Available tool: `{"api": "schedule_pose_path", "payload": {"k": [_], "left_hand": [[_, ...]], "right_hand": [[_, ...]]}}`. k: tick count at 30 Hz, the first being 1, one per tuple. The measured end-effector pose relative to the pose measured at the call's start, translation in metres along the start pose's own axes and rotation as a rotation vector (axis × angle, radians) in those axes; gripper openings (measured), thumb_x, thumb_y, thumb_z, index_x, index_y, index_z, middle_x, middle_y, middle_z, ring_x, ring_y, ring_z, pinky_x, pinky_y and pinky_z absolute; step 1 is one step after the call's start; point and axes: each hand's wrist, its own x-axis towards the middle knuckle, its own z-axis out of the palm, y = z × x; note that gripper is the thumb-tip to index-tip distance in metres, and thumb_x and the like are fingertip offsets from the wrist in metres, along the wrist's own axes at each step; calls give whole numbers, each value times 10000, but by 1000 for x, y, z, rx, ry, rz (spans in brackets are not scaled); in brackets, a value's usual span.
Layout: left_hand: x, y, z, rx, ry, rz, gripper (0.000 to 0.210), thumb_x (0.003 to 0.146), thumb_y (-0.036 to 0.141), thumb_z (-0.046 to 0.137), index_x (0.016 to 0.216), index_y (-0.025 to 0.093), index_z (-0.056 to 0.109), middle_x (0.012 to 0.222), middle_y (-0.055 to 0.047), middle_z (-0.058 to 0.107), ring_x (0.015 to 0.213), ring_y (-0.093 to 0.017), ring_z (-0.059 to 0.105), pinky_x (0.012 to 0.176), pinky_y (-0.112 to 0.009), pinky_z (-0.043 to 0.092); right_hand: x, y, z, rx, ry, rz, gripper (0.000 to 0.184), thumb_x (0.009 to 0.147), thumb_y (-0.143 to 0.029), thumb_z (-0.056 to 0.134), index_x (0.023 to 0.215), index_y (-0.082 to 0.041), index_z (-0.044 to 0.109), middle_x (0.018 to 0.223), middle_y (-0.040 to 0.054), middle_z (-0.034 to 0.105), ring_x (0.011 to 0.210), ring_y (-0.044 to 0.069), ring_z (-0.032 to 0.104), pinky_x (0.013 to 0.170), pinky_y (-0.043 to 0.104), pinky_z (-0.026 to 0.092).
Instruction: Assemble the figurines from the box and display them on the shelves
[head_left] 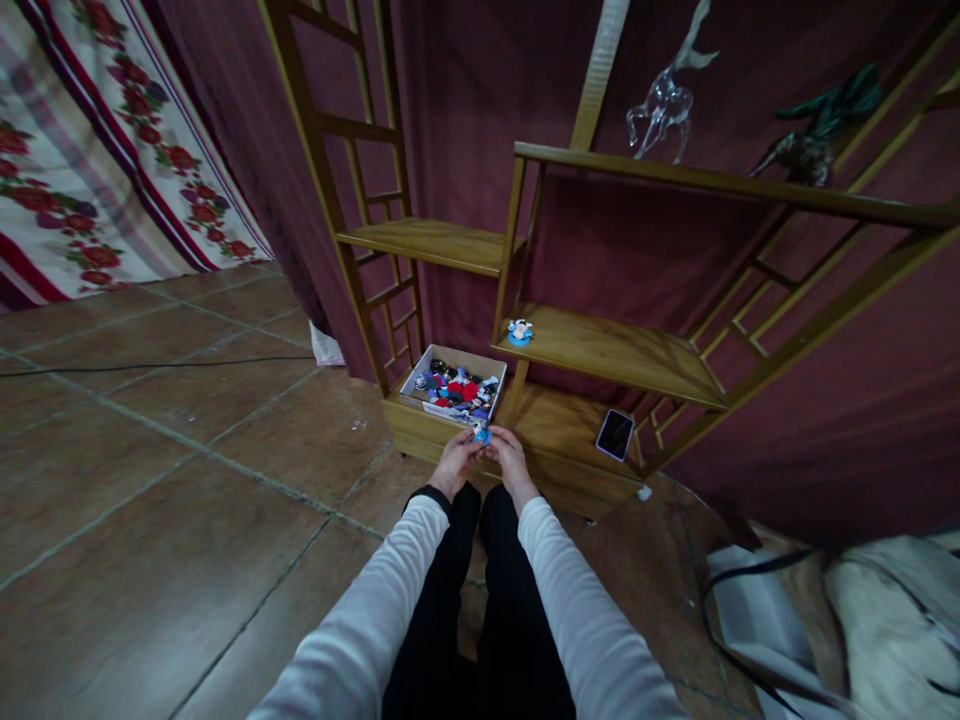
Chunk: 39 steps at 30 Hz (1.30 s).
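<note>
Between my fingertips is a small figurine (481,433) with a blue base, held in front of the shelf unit. My left hand (454,462) grips it from the left side, and my right hand (510,458) pinches it from the right. Just beyond my hands stands an open white box (426,405) full of small red, blue, white and dark figurines (461,388). Another small figurine (519,332) on a blue base stands at the left end of the middle shelf (615,350).
A phone or tablet with a dark screen (615,435) lies on the lower shelf at right. Above are a clear glass deer (664,110) and a dark green statue (821,125). Bags (892,610) lie on the floor at right. A black cable (157,365) crosses the tiles at left.
</note>
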Motion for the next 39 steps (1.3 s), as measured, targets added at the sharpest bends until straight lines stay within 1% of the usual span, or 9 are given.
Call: {"api": "schedule_pose_path", "payload": {"k": [4, 8, 13, 19, 21, 25, 28, 35, 39], "left_hand": [[-1, 0, 0, 17, 14, -2, 289, 502, 119, 754, 779, 130, 674, 729, -18, 647, 614, -83, 540, 600, -205, 403], [-3, 0, 2, 37, 17, -2, 291, 497, 122, 753, 780, 131, 687, 729, -22, 658, 635, -94, 556, 637, -220, 417], [-5, -1, 5, 82, 19, 48, 331, 488, 138, 763, 812, 124, 698, 765, -42, 677, 654, -111, 567, 662, -242, 430], [-3, -4, 6, 120, 117, 125, 389, 467, 134, 771, 845, 130, 677, 786, -40, 679, 641, -123, 578, 649, -261, 444], [-2, -5, 5, 143, 153, 143, 376, 471, 127, 763, 833, 124, 662, 750, -32, 667, 628, -119, 575, 651, -265, 449], [1, -8, 4, 205, 265, 201, 330, 485, 109, 743, 792, 126, 623, 695, -12, 634, 622, -122, 576, 669, -282, 462], [3, -10, 3, 243, 300, 227, 329, 487, 95, 735, 784, 134, 600, 699, -10, 628, 622, -125, 578, 665, -285, 464], [7, -14, 2, 370, 340, 266, 307, 492, 79, 737, 745, 159, 581, 644, 20, 600, 566, -98, 533, 611, -243, 450], [10, -17, 2, 368, 268, 235, 229, 557, 112, 711, 753, 155, 600, 690, -1, 620, 597, -109, 558, 622, -249, 464]], "right_hand": [[-2, -1, 0, 12, -24, -14, 288, 557, -250, 658, 842, -206, 657, 760, -19, 660, 627, 119, 576, 589, 237, 457], [-1, -1, 0, -9, -33, -14, 289, 565, -247, 635, 849, -204, 665, 756, -16, 663, 639, 126, 576, 607, 247, 466], [1, 2, 0, -23, 19, -5, 280, 571, -242, 610, 838, -193, 676, 730, -12, 670, 623, 127, 578, 625, 261, 472], [-2, -1, 2, -33, 15, 10, 314, 563, -247, 627, 864, -184, 685, 796, 13, 701, 692, 152, 608, 661, 277, 486], [-3, -2, 3, -27, 9, 24, 320, 552, -238, 639, 864, -184, 688, 812, 12, 704, 719, 158, 614, 677, 281, 490], [-3, -2, 3, -20, -25, 42, 304, 547, -221, 659, 848, -190, 690, 805, 5, 699, 731, 161, 620, 691, 284, 489], [-3, -1, 2, -32, -39, 53, 282, 553, -253, 689, 827, -187, 690, 807, 13, 699, 739, 168, 625, 691, 291, 486], [1, 3, 0, -81, -91, 42, 333, 551, -373, 729, 813, -171, 689, 820, 28, 699, 718, 156, 608, 645, 259, 472], [6, 8, -2, -39, -60, 8, 353, 560, -405, 724, 818, -168, 678, 844, 28, 691, 739, 153, 606, 660, 263, 482]]}}
